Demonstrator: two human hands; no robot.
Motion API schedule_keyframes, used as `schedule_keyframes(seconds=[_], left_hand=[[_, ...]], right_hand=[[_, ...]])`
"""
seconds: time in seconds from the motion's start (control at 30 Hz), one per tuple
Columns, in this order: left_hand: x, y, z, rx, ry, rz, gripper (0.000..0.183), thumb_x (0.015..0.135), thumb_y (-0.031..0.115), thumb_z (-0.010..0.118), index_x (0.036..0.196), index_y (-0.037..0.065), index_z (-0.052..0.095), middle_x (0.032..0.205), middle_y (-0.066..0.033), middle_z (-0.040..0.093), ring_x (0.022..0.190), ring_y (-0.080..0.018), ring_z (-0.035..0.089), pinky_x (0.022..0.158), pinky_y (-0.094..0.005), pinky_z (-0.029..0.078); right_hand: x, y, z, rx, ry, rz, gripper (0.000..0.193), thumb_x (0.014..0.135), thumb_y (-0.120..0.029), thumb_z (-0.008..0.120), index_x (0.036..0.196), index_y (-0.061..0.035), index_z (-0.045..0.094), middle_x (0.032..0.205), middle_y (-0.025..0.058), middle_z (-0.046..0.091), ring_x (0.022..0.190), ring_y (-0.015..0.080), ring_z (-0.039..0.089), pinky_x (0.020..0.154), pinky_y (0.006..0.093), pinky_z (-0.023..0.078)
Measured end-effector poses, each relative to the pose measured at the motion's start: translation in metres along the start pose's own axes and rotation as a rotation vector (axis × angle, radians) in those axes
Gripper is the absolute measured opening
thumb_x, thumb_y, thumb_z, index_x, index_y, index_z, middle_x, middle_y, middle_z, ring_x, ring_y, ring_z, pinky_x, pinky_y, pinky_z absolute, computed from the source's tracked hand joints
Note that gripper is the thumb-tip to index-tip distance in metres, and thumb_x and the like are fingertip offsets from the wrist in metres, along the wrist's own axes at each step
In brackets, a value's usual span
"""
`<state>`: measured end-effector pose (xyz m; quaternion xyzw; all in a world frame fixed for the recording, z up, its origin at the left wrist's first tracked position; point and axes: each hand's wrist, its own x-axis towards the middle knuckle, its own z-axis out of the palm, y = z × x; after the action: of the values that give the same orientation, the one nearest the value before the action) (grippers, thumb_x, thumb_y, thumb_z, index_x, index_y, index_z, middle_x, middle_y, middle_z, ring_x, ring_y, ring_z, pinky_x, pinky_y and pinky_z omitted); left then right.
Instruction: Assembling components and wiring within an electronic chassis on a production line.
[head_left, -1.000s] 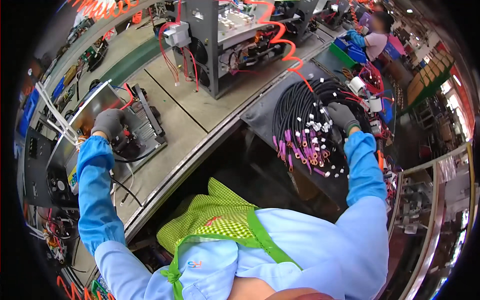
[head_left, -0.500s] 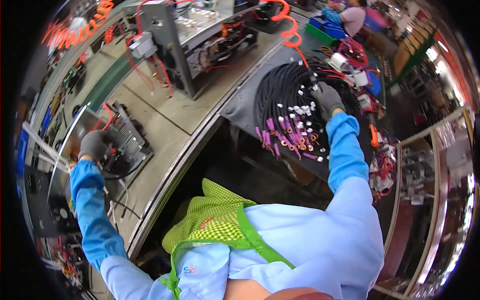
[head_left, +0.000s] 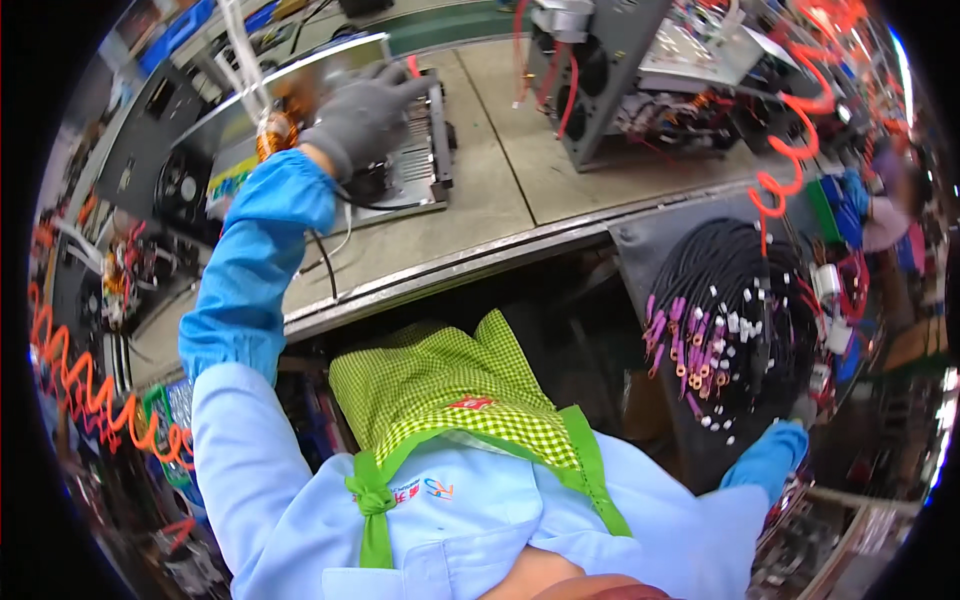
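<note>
My left hand [head_left: 365,122], in a grey glove, lies over an open metal chassis [head_left: 425,160] on the conveyor line, its fingers stretched out toward the chassis's far edge. A copper-wound coil [head_left: 275,132] with white leads stands beside the wrist. Under the palm, a black cable runs along the chassis's near side. My right hand [head_left: 803,408], also gloved in grey, is at the near right edge of a coiled bundle of black cables [head_left: 715,255]. Its fingers are too small and blurred to read. The bundle's ends carry purple sleeves with copper ring lugs [head_left: 690,345] and white connectors [head_left: 742,325].
A taller grey unit with fans [head_left: 600,90] stands further right on the line. A red coiled hose [head_left: 790,165] hangs down over the cable bundle. Another orange coil [head_left: 110,405] hangs at the left. A fan panel [head_left: 170,180] stands left of the chassis. A person [head_left: 890,205] sits far right.
My view has swung to the left. The left hand has reached further over the chassis, its fingers spreading. My right hand has drawn back from the top of the cable bundle to its near edge.
</note>
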<state>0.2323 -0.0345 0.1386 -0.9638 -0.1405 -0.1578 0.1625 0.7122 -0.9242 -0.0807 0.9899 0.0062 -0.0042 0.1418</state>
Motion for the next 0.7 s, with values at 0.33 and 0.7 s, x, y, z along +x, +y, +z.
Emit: schedule_keyframes(seconds=[0.33,0.7], left_hand=[[0.02,0.138,0.038,-0.649,-0.021,0.351,0.043,0.08,0.022,0.064,0.12,0.012,0.054,0.111,-0.0133,0.056,0.102,-0.0329,0.054,0.086,-0.0425,0.046],[0.071,0.278,0.042,-1.242,0.278,0.533,0.07,0.072,0.028,0.071,0.133,0.011,0.043,0.124,-0.0187,0.05,0.107,-0.0388,0.053,0.088,-0.0455,0.045]], right_hand=[[-0.012,-0.092,-0.165,0.659,0.849,-0.116,0.047,0.094,-0.038,0.046,0.112,0.0024,0.061,0.106,0.0233,0.063,0.098,0.0367,0.059,0.086,0.0425,0.043],[-0.17,-0.195,-0.294,1.409,0.602,-0.187,0.025,0.096,-0.019,0.053,0.108,-0.0002,0.065,0.096,0.0046,0.065,0.085,0.0144,0.057,0.073,0.0272,0.046]])
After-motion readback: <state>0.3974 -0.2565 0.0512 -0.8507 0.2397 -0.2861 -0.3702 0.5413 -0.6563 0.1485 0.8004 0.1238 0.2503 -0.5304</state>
